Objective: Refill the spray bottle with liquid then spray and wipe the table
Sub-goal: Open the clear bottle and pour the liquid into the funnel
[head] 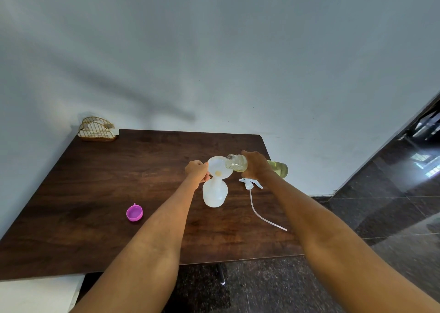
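A translucent white spray bottle (214,193) stands on the dark wooden table (107,182) with a white funnel (219,167) in its neck. My left hand (197,170) grips the funnel's left rim. My right hand (256,165) holds a clear refill bottle (238,163) of yellowish liquid, tipped on its side, its open mouth over the funnel's right edge. A little yellow liquid shows at the funnel's bottom. The white spray head (250,183) with its long tube lies on the table right of the spray bottle.
A purple cap (134,213) lies on the table to the left of my left forearm. A gold wire napkin holder (97,130) stands at the far left corner by the wall. The table's right edge drops to a dark tiled floor (392,205).
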Available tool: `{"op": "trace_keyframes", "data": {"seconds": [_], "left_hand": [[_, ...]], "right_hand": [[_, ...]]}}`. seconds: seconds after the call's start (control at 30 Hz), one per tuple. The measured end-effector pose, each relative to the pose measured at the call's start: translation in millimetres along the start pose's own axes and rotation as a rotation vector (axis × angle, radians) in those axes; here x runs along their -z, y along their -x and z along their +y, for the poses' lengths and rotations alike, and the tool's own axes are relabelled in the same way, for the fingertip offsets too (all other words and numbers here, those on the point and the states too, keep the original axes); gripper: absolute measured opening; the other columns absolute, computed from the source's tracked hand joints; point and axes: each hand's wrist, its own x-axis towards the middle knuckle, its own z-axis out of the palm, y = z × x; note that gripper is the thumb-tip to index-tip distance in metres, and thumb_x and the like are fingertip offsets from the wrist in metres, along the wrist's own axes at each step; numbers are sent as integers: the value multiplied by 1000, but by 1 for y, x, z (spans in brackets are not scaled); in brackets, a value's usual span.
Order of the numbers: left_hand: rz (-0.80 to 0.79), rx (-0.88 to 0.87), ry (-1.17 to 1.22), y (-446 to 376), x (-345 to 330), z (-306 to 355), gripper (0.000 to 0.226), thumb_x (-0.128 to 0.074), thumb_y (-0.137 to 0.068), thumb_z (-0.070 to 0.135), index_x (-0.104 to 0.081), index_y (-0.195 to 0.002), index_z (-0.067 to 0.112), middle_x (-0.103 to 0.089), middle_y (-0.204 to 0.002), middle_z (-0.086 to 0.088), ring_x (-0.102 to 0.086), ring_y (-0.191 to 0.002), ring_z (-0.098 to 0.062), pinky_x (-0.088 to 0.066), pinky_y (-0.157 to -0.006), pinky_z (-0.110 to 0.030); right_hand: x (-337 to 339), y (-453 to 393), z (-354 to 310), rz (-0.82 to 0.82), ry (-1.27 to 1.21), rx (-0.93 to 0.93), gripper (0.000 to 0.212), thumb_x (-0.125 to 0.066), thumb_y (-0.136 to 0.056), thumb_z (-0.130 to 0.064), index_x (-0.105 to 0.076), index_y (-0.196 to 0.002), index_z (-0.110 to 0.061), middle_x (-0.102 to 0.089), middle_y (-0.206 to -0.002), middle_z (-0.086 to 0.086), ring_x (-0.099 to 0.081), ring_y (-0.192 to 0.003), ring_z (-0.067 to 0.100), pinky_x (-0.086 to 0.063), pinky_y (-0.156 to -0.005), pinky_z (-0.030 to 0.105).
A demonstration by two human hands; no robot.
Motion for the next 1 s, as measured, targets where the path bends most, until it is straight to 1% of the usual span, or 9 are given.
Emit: {"op": "trace_keyframes", "data": {"seconds": [0.1, 0.27, 0.4, 0.53, 0.6, 0.8, 0.9, 1.0], "left_hand": [[3, 6, 11, -1, 0, 0, 13, -52, -96, 15, -58, -89, 5, -54, -67, -5, -53, -56, -10, -54, -64, -23], [7, 9, 9, -1, -1, 0, 13, -52, -95, 15, -58, -91, 4, -57, -79, -10, -53, -57, -11, -54, -65, -23], [13, 12, 19, -1, -1, 1, 13, -52, -96, 14, -58, -91, 4, -55, -71, -7, -53, -56, -11, -53, -62, -21], [11, 12, 13, -1, -1, 1, 12, -53, -95, 14, -58, -92, 4, -58, -79, -10, -53, -56, -10, -52, -61, -21], [15, 10, 14, -1, -1, 0, 12, -53, -95, 14, -58, -91, 4, -57, -74, -8, -53, -55, -10, -52, -60, -21], [15, 5, 15, -2, 0, 1, 12, -53, -95, 14, -59, -91, 4, -55, -68, -5, -53, -55, -10, -53, -62, -22], [18, 0, -2, -3, -1, 0, 14, -53, -95, 15, -61, -95, 3, -57, -72, -7, -53, -56, -10, -53, -61, -21], [18, -10, -22, -3, -1, 0, 17, -53, -95, 16, -62, -99, 2, -60, -82, -11, -53, -56, -10, -52, -60, -21]], "right_hand": [[0, 0, 1, 2, 5, 5, 46, -76, -65, -17, -57, -105, -8, -69, -99, 10, -65, -92, 30, -51, -81, 38], [-2, 0, 2, -2, 3, 4, 45, -76, -64, -17, -57, -104, -8, -69, -98, 10, -65, -90, 30, -52, -81, 37], [-4, 0, 1, -11, 3, 11, 46, -76, -64, -16, -57, -105, -8, -69, -99, 11, -65, -91, 31, -52, -82, 38], [-4, 0, 1, -13, 5, 14, 47, -76, -65, -17, -58, -107, -9, -69, -100, 10, -65, -93, 31, -51, -83, 38], [-5, 0, 0, -10, -2, 15, 48, -76, -64, -17, -58, -109, -10, -69, -101, 10, -65, -93, 30, -51, -83, 38], [-5, 0, 0, -1, -13, 24, 49, -77, -65, -17, -58, -109, -9, -69, -102, 10, -65, -93, 28, -51, -84, 36], [-5, -1, 0, 0, -8, 22, 48, -78, -65, -18, -58, -108, -10, -69, -102, 9, -65, -92, 27, -52, -83, 36], [-5, -1, 1, -4, -6, 18, 48, -78, -64, -19, -58, -107, -10, -69, -101, 9, -65, -92, 27, -52, -83, 36]]}}
